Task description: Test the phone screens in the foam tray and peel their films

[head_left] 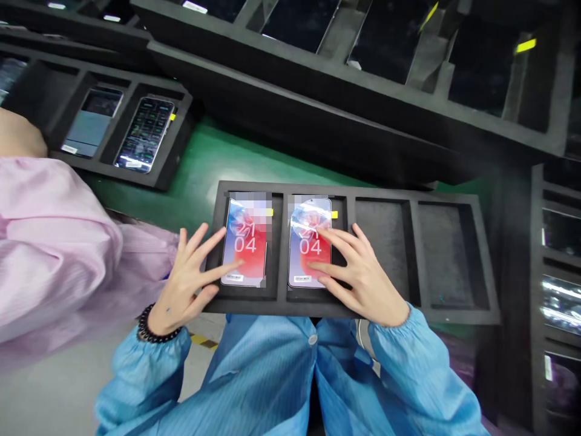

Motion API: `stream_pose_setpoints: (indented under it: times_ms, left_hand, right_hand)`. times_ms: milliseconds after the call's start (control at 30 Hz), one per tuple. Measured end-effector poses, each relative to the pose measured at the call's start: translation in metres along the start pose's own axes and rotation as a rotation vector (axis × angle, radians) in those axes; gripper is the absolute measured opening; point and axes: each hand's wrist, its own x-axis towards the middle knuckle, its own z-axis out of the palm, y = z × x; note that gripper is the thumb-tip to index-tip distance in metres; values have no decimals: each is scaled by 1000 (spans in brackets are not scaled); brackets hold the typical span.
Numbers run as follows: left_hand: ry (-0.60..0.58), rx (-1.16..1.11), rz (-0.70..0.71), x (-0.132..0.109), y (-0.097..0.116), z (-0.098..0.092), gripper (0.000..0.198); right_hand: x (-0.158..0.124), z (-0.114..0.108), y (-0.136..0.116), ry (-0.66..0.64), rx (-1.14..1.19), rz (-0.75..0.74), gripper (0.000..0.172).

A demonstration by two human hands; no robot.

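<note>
A black foam tray (454, 315) with several slots lies on my lap in front of me. Two lit phones sit in its left slots: the left phone (247, 242) and the right phone (308, 239), both showing a red and blue lock screen. My left hand (186, 281) is spread open at the tray's left edge, fingertips touching the left phone's edge. My right hand (358, 275) lies flat and open, fingers resting on the right phone's screen. The two right slots (385, 242) hold nothing.
A person in a pink sleeve (54, 242) stands close at my left. Another tray (172, 163) with two phones lies on the green table (204, 163) at the back left. Long black foam racks (318, 121) run across the back, and more trays (558, 272) stack at the right.
</note>
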Motion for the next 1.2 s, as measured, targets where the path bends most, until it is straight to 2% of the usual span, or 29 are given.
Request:
stream_pose_setpoints:
  times_ms: [67, 167, 300, 400, 533, 733, 900, 1000, 1067, 1133, 1200]
  left_hand:
    - [26, 31, -79, 14, -3, 0, 54]
    - [115, 62, -156, 35, 0, -1, 61]
    - [239, 46, -144, 55, 10, 3, 63]
    - [195, 10, -134, 60, 13, 10, 62]
    - [161, -10, -162, 57, 11, 14, 60]
    - [169, 26, -158, 54, 11, 12, 54]
    - [167, 56, -156, 57, 14, 12, 59]
    - [108, 71, -180, 60, 15, 12, 65]
    - [46, 83, -182, 62, 16, 11, 62]
    - [6, 86, -192, 62, 16, 10, 60]
    - [26, 80, -228, 62, 17, 9, 63]
  right_hand:
    - [6, -3, 3, -5, -76, 105, 37]
    - [15, -14, 4, 61, -182, 243, 51]
    - [27, -21, 1, 174, -201, 294, 48]
    - [31, -10, 2, 215, -214, 283, 42]
    - [33, 2, 3, 206, -265, 282, 38]
    - [36, 1, 0, 160, -269, 243, 33]
    - [38, 3, 1, 122, -264, 226, 37]
    - [39, 4, 1, 59, -258, 240, 38]
    - [39, 4, 1, 43, -246, 252, 39]
    - [39, 3, 1, 65, -224, 266, 42]
    - [37, 2, 2, 100, -197, 284, 45]
